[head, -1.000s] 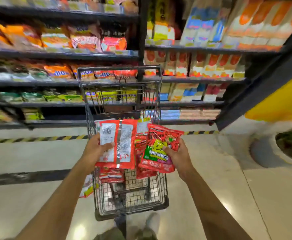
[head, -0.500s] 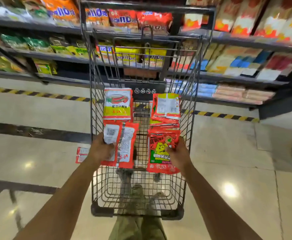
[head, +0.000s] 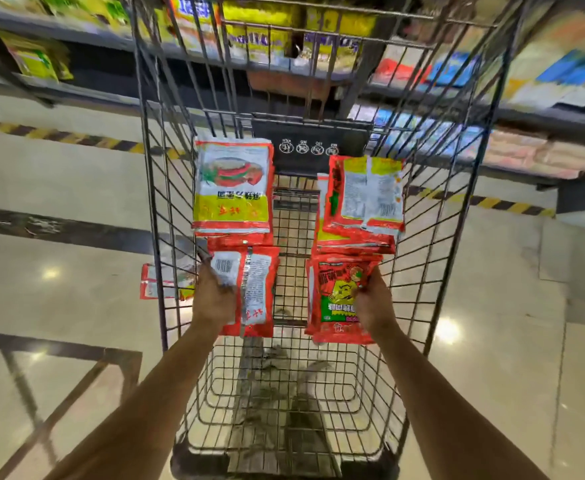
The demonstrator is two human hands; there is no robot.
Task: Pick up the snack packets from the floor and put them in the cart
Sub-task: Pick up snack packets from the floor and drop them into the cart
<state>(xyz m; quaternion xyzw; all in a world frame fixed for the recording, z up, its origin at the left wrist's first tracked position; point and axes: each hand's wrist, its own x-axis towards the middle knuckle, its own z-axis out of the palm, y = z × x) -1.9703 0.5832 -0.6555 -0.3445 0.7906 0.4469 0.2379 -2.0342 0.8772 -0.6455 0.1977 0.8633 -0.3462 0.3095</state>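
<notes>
2 pkts gripped: l hand (head: 214,296) barcode pkt (head: 257,289), r hand (head: 374,303) green-label pkt (head: 334,299); floor pkt (head: 152,282) part-hidden behind cart (head: 346,133).

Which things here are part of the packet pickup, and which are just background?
Job: left hand and its barcode-side packet; right hand and its red-green packet; cart; left stack and right stack inside; floor packet beside the cart.
Lying about: shelf goods; striped floor tape.
</notes>
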